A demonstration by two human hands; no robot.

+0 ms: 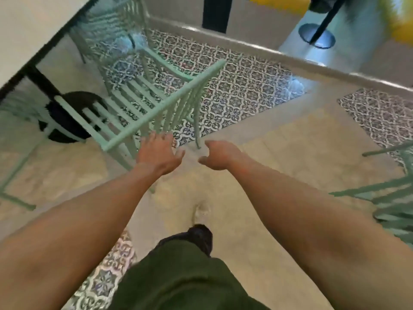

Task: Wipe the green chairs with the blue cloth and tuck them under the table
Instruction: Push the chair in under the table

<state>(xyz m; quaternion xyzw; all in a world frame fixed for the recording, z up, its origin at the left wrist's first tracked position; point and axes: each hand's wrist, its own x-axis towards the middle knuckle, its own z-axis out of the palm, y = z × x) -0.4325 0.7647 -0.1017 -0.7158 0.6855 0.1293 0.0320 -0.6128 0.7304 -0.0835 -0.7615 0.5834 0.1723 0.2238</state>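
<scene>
Head view: the only view, looking down past both outstretched bare arms, blurred
Left hand (159, 153): fingers spread and released, grasping nothing, just beside the near end of the chair's top rail; whether the fingertips touched the back slats could not be told
Right hand (218, 155): loosely curled with thumb and fingers apart, empty, hanging over the floor just right of the chair's near right leg
Green chair (143, 101): mint green with a slatted seat and slatted back, standing left of centre, its back toward the person and its seat toward the tabletop, not tucked under it
Tabletop (29, 30): pale with a dark edge, filling the far left corner; a dark pedestal base (67, 117) showed beneath it, beyond the chair seat
Second green chair (111, 21): far left, partly under the tabletop edge, heavily blurred
Third green chair (393, 198): only a part showed at the right edge, well apart from the hands
Blue cloth: could not be made out
Floor (290, 153): beige tiles with patterned tile panels (234, 90) right of and beyond the chair
Person: dark green trouser leg (178, 276) and a dark shoe (201, 236) near the bottom centre
</scene>
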